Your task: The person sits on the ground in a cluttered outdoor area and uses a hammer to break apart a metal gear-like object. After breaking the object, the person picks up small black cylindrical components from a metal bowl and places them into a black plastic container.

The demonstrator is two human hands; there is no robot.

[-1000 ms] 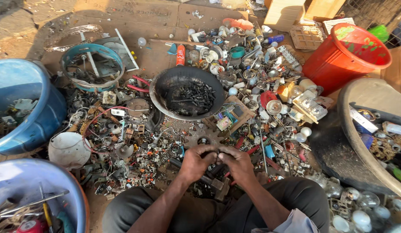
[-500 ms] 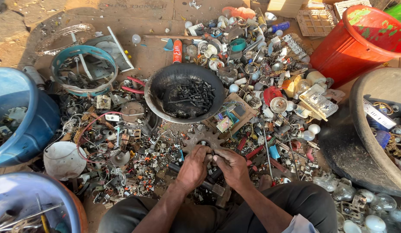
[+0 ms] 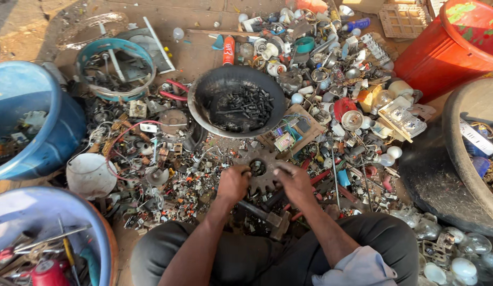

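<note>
At the far left we see a large blue plastic tub [image 3: 29, 124] with scraps inside, and below it a second blue basin [image 3: 42, 233] holding tools. Beside them a white upturned bowl [image 3: 90, 175] lies among loose metal bits, and a teal plastic ring [image 3: 115, 66] sits further up on the ground.

Moving to the middle, a round black metal pan [image 3: 237, 100] holds a heap of small dark screws. Just below it lies a rusty toothed gear wheel [image 3: 263, 168], flat on the scrap pile. Our left hand [image 3: 233, 182] is curled at the gear's left edge, fingers closed together on a small piece that we cannot make out. Our right hand [image 3: 295, 181] is closed too, its fingertips pinched at the gear's right rim; whether it clamps the gear or something small we cannot tell. A hammer with a grey metal head [image 3: 273, 218] lies just beneath both hands.

To the right, a red plastic bucket [image 3: 448, 50] stands upright, and clear glass bulbs [image 3: 458, 249] cluster at the lower right.
</note>
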